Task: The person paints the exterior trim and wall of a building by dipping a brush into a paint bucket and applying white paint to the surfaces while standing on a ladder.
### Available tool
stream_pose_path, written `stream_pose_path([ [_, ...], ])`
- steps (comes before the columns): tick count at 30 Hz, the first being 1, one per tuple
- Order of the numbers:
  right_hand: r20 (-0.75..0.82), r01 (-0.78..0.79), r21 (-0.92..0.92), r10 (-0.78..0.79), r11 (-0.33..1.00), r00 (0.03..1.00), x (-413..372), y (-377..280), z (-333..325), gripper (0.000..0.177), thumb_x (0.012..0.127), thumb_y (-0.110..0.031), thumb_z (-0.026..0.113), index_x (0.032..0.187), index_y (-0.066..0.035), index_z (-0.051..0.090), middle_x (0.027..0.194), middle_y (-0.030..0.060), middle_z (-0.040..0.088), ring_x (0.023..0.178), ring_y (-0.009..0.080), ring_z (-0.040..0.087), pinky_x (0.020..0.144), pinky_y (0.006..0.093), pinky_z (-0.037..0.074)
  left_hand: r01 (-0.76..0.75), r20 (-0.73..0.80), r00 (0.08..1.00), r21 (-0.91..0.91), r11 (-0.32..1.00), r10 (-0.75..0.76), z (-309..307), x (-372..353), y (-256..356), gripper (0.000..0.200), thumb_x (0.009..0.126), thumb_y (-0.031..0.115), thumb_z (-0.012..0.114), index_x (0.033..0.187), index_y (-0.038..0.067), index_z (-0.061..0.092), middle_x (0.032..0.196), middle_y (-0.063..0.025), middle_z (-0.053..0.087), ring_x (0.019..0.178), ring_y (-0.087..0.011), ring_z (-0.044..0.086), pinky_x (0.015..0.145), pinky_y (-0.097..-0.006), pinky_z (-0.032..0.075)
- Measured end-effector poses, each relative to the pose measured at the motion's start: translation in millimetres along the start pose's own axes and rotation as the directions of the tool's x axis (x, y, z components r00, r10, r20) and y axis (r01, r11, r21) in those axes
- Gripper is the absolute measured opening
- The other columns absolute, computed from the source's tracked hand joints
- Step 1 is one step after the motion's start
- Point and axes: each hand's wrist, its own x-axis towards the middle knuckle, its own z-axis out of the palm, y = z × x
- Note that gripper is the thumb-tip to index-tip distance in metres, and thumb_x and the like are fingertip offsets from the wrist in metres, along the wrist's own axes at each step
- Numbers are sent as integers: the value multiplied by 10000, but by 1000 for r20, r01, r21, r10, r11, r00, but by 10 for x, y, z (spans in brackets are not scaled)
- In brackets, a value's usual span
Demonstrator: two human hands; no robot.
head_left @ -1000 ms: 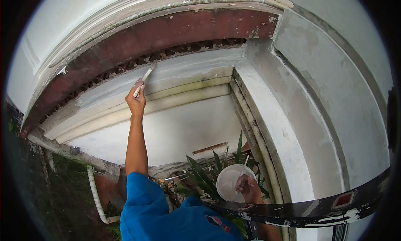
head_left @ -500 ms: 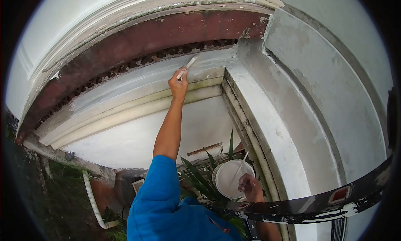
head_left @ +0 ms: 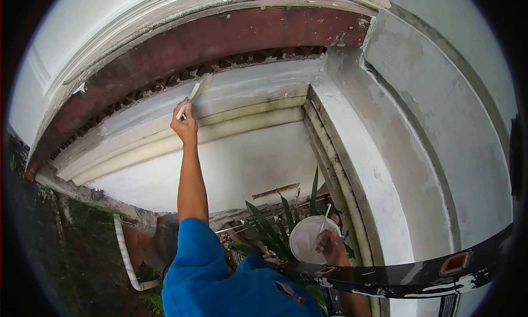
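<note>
My left hand is raised at arm's length and grips a paintbrush. Its bristles press on the grey-white moulding band just under the red-brown beam. Lower right, my right hand holds a white paint bucket by its rim, with a stick standing in the paint. A blue sleeve covers my left shoulder.
A white wall pillar rises at the right. A black paint-spattered bar crosses the lower right. A green spiky plant stands below the bucket, and a white pipe runs down at lower left by mossy ground.
My left hand swept the brush right along the moulding, then back left to near where it started. The right hand and bucket stayed about where they were.
</note>
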Motion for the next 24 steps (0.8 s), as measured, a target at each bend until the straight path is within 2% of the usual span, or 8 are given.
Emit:
stream_pose_path([
  [6, 9, -11, 13, 11, 1000, 1000, -41, 29, -27, 606, 866, -640, 408, 801, -49, 526, 715, -4, 429, 637, 114, 376, 610, 272, 314, 75, -127, 988, -96, 993, -87, -290, -162, 199, 140, 872, 25, 595, 981, -57, 626, 1014, -151, 647, 880, -187, 622, 791, -290, 515],
  [7, 12, -10, 13, 10, 1000, 1000, -33, 26, -27, 607, 863, -641, 413, 800, -49, 526, 711, -6, 425, 637, 113, 376, 609, 273, 313, 47, -65, 997, -45, 998, -50, -270, -212, 224, 180, 890, 37, 569, 1026, -81, 574, 1043, -168, 616, 942, -234, 614, 829, -357, 561],
  [10, 5, -36, 5, 36, 999, 999, -16, 39, -43, 598, 859, -636, 421, 799, -50, 523, 700, -8, 414, 640, 113, 373, 611, 272, 311, 86, 35, 996, -128, 988, -82, 152, -408, 396, 170, 889, 33, 571, 1022, -73, 580, 1039, -164, 613, 953, -224, 607, 827, -342, 560],
  [12, -10, -30, -4, 30, 1000, 1000, -33, 1, 5, 594, 857, -634, 422, 800, -51, 522, 697, -8, 413, 642, 113, 372, 613, 270, 308, 153, 102, 986, -279, 948, -129, 616, -533, 580, 156, 886, 33, 575, 1003, -69, 592, 1039, -165, 610, 964, -219, 599, 830, -334, 556],
  [14, -22, -25, -15, 25, 1000, 999, -27, -27, 6, 594, 855, -634, 420, 799, -52, 520, 696, -7, 412, 643, 114, 372, 615, 269, 306, 172, 187, 976, -343, 923, -112, 1114, -632, 703, 137, 882, 40, 589, 979, -54, 613, 1042, -155, 614, 947, -206, 604, 818, -314, 550],
  [18, -38, -24, -48, 22, 999, 999, -22, -48, -16, 601, 853, -640, 413, 799, -51, 518, 697, -4, 413, 645, 115, 371, 618, 268, 305, 188, 211, 970, -338, 922, -120, 1959, -748, 793, 115, 853, 23, 623, 959, -19, 637, 925, -93, 646, 825, -143, 612, 736, -251, 504],
  [22, -50, -22, -61, 19, 998, 999, -12, -15, -79, 608, 864, -641, 398, 799, -48, 517, 699, -2, 415, 646, 116, 368, 623, 271, 305, 254, 178, 962, -297, 920, -208, 2074, -635, 559, 121, 816, 35, 670, 924, -14, 648, 899, -100, 681, 829, -127, 615, 770, -246, 481],
  [24, -51, -17, -63, 14, 998, 999, -35, -34, -109, 612, 871, -642, 389, 803, -47, 516, 701, 0, 415, 649, 117, 367, 625, 272, 304, 226, 168, 969, -287, 931, -183, 1889, -544, 463, 120, 819, 36, 668, 925, -17, 648, 906, -103, 679, 839, -135, 616, 779, -248, 479],
])
